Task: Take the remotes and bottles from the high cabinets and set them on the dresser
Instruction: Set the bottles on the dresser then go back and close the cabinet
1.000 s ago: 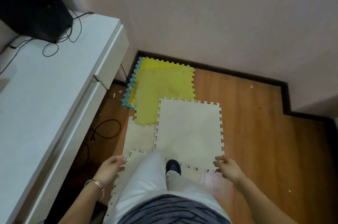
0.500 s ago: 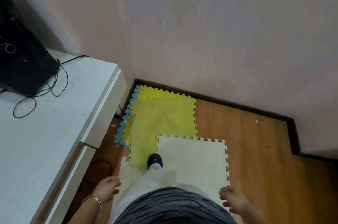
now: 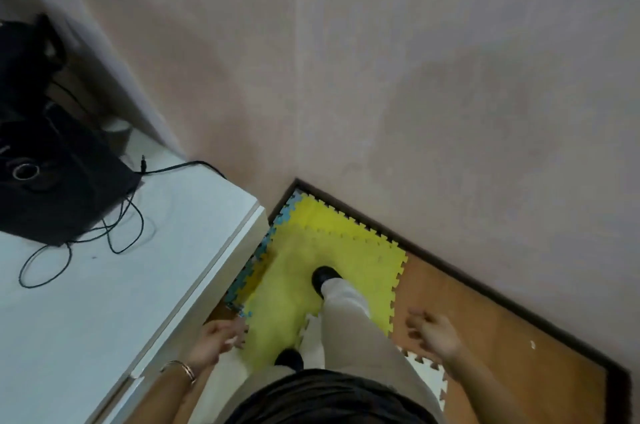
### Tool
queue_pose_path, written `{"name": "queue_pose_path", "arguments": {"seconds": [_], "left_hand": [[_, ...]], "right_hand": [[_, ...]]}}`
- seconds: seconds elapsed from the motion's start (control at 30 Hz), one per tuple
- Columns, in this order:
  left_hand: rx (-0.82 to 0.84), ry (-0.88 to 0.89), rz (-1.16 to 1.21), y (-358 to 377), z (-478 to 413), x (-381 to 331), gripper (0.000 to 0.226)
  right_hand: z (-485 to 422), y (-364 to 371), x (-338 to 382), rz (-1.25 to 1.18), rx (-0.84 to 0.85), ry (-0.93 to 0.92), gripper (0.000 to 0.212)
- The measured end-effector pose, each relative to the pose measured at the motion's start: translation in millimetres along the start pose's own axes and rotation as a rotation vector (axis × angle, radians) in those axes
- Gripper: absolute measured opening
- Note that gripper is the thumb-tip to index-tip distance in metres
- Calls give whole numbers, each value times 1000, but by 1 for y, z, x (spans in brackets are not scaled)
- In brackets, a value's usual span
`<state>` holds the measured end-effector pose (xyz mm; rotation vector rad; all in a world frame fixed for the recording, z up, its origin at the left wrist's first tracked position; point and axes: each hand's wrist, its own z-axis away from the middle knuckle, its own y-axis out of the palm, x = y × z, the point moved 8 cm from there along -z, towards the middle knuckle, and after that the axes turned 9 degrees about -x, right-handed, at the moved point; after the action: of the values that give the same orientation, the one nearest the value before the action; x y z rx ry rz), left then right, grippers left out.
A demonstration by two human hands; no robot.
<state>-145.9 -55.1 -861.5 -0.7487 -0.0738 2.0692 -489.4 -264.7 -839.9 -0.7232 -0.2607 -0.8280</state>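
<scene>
Your left hand (image 3: 214,342) hangs empty, fingers loosely apart, just beside the dresser (image 3: 114,285) edge. Your right hand (image 3: 434,333) is empty too, grip apart, over the floor (image 3: 519,354).

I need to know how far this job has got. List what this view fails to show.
- High cabinets, remotes, bottles: none in the head view; the frame shows only wall, floor and dresser.
- Dresser: cut off by the left and bottom edges.
- Black bag: cut off by the left edge.
- Left hand and right hand: motion-blurred, though both look empty.
</scene>
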Motion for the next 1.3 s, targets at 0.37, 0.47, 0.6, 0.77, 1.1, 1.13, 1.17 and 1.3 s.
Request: {"name": "queue_pose_path", "arguments": {"seconds": [0.37,0.47,0.6,0.77,1.1,1.13,1.17,1.3], "left_hand": [[-249,-140,325,38,8,-31,16],[-316,-149,413,39,19,-27,20],[-410,-275,530,35,38,9,16],[-445,-461,675,42,64,54,20],[-546,-244,746,-44,86,5,21],[-585,-165,727,-69,95,-15,22],[-632,-75,726,-95,107,-38,21],[-883,363,681,-193,190,-153,16]], "right_hand": [[-144,-15,170,398,239,-153,22],[-139,4,221,413,314,-172,30],[-105,55,274,252,586,-233,22],[-95,93,279,261,636,-61,40],[-4,166,407,519,538,-776,28],[18,171,440,476,537,-887,29],[48,174,472,428,562,-1000,29],[195,148,580,112,720,-1402,23]]}}
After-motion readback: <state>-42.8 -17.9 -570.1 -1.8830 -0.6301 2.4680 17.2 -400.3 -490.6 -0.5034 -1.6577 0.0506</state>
